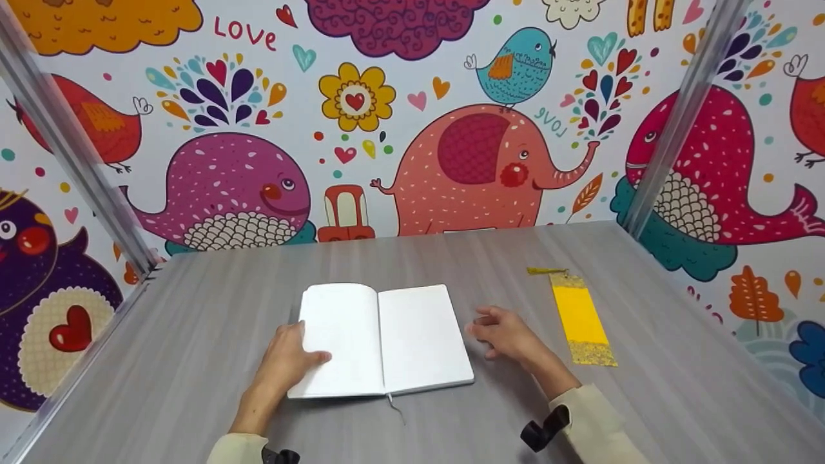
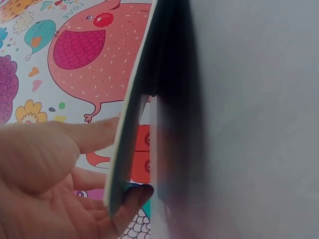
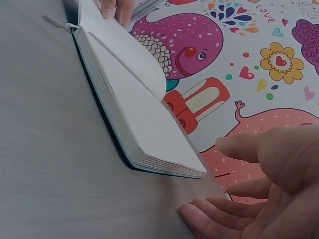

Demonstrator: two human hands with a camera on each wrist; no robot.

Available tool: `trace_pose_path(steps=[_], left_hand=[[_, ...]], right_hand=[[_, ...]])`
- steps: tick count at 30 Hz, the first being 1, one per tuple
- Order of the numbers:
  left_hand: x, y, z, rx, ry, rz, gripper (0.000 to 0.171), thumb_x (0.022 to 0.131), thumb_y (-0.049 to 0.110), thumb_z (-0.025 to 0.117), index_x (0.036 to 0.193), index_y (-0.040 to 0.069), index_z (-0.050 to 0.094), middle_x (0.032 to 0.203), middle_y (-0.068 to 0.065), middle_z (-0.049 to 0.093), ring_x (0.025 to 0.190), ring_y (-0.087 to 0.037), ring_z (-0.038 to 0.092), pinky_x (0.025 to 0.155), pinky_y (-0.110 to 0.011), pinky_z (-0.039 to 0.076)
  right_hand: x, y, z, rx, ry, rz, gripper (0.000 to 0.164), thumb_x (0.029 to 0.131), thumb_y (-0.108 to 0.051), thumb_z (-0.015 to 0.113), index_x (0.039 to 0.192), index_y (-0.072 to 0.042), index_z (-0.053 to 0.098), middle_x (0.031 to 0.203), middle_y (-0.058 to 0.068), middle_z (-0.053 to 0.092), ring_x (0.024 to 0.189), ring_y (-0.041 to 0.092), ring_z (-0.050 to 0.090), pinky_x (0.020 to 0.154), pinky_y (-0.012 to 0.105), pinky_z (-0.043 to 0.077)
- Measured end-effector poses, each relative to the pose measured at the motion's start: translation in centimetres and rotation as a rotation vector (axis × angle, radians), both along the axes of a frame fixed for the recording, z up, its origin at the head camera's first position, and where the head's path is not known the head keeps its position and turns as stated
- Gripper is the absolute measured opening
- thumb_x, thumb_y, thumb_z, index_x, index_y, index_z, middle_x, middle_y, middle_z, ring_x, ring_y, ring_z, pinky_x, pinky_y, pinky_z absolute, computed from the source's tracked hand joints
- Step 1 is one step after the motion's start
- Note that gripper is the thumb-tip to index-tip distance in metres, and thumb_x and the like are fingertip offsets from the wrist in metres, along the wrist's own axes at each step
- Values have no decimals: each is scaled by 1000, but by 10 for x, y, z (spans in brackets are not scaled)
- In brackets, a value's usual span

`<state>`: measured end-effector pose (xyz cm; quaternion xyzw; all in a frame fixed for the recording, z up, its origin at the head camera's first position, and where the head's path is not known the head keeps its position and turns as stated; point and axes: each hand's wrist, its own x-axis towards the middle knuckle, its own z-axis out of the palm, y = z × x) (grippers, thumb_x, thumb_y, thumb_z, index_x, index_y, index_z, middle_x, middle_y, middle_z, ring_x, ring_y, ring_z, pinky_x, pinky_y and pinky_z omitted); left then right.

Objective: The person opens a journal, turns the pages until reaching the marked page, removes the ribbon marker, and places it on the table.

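An open notebook (image 1: 425, 341) with blank white pages lies on the table, its thin grey ribbon (image 1: 396, 408) trailing from the bottom of the spine. My left hand (image 1: 285, 361) pinches its left side, thumb on the page and fingers beneath. In the left wrist view, that hand (image 2: 50, 174) has the cover's edge (image 2: 127, 134) between thumb and fingers, with the cover tilted up from the table. To the right of the notebook, my right hand (image 1: 506, 334) hovers with loosely bent fingers, holding nothing. The right wrist view has this hand (image 3: 264, 184) apart from the page corner.
A yellow bookmark (image 1: 582, 316) with glittery ends and a tassel (image 1: 546, 270) lies on the grey wood-grain table (image 1: 206, 335), right of the right hand. Behind the table rises a wall (image 1: 361, 38) with cartoon animals. Metal posts (image 1: 683, 116) stand at both back corners.
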<state>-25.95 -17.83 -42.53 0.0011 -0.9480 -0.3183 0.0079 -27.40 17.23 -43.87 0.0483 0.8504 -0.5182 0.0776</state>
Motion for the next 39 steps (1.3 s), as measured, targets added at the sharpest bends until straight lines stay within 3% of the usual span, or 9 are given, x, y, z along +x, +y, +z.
trace_pose_path(steps=[11,14,23,30,39], left_hand=[[-1,-16,7,107,-60,-18,68,80,14,69,133,-13,36,135,-33,39,124,-45,40,96,-53,39],[0,-17,8,123,-62,-7,66,81,12,68,134,-11,37,133,-31,44,119,-43,47,92,-50,43],[-1,-19,13,195,-49,30,69,81,9,66,139,-5,32,133,-26,47,126,-41,39,99,-54,35],[1,-17,21,349,-64,11,64,84,12,64,138,-6,33,127,-28,51,102,-32,60,79,-37,51],[2,-10,27,533,-82,-1,56,90,8,53,141,1,32,121,-26,57,82,-18,66,66,-31,54]], right_hand=[[3,-13,-5,-30,-23,25,62,79,-25,72,132,-5,47,119,12,58,92,19,60,67,33,56],[4,-16,-6,-29,-25,31,62,78,-25,73,131,-4,47,119,13,57,92,19,59,67,33,56],[5,-19,-11,-47,-8,38,58,74,-15,75,126,-4,52,115,12,58,91,18,59,67,33,56],[6,-18,-12,-25,13,71,51,75,-9,74,123,-6,56,109,10,58,85,17,58,66,32,55],[6,-16,-14,-12,32,97,49,74,-6,73,121,-4,57,106,11,58,83,16,58,66,31,55]])
